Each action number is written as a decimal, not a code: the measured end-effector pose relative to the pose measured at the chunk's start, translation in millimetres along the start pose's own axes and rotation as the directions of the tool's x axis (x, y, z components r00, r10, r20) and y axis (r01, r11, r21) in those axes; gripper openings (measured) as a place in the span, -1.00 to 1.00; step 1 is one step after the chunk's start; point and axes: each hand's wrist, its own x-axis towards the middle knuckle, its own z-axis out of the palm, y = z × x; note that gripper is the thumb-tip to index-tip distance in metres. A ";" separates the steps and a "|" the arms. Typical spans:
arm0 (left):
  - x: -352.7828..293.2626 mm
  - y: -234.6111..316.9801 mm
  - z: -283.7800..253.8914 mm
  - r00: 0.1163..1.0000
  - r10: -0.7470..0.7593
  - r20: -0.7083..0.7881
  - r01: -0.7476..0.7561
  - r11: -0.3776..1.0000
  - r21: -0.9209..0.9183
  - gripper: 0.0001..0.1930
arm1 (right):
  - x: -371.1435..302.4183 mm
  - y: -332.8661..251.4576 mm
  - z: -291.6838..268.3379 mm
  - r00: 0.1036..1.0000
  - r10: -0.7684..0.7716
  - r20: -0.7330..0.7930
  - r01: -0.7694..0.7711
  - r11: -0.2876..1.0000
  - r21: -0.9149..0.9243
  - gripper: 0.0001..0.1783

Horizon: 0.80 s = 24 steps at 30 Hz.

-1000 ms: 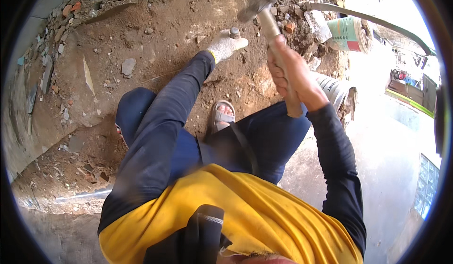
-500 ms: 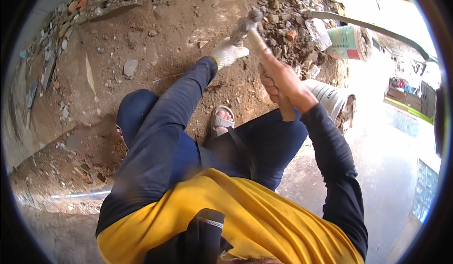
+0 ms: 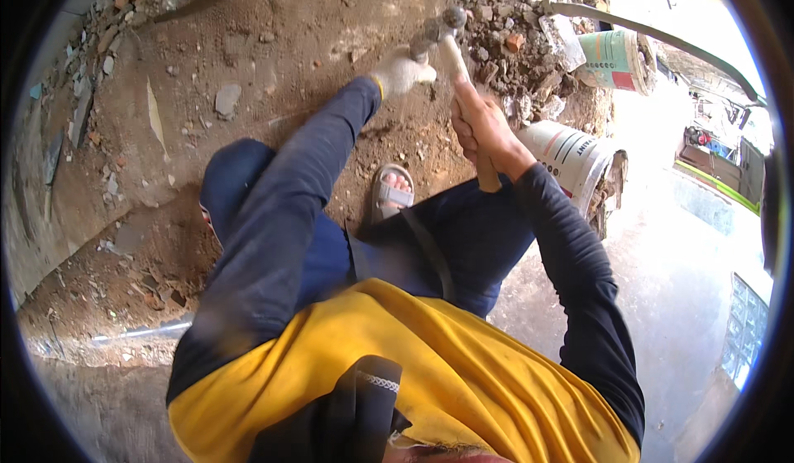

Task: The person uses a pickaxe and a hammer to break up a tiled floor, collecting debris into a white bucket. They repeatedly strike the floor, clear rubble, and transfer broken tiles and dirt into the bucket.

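Note:
My right hand [image 3: 485,128], bare, is wrapped round the pale wooden handle of a hammer [image 3: 452,56]. The hammer's metal head, with a rounded ball at one end, is by the top of my left hand [image 3: 399,73]. That left hand wears a whitish knit glove and is closed, with its thumb toward the hammer. Whatever it grips is hidden by the glove and the hammer head. Below both hands lies brown, dusty ground [image 3: 322,45]. I cannot tell whether the hammer head touches anything.
Broken rubble [image 3: 504,16] is heaped beyond the hammer. A green-and-white bucket [image 3: 608,59] and a white paint bucket [image 3: 562,153] lie tipped to the right. A curved dark strip [image 3: 653,45] spans the upper right. My sandalled foot [image 3: 392,190] is close below the hands.
The hammer and my right hand have shifted slightly up in the picture, and the handle stands a little steeper. My left hand has stayed nearly in place, still closed.

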 end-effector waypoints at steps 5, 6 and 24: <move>-29.4 -3.7 16.7 0.992 -0.027 -0.122 0.019 0.998 -0.063 -0.69 | 15.7 34.7 -3.1 0.920 -0.391 -0.030 0.392 0.918 0.059 -0.28; -39.1 -3.7 22.2 0.972 0.093 -0.217 -0.117 0.988 -0.103 -0.66 | 12.5 30.5 -2.7 0.942 -0.335 -0.031 0.336 0.937 0.092 -0.27; -53.4 43.5 12.5 0.947 0.070 -0.315 -0.033 0.992 0.121 -0.50 | -9.8 -5.9 1.4 0.858 -0.448 -0.252 0.510 0.801 0.313 -0.38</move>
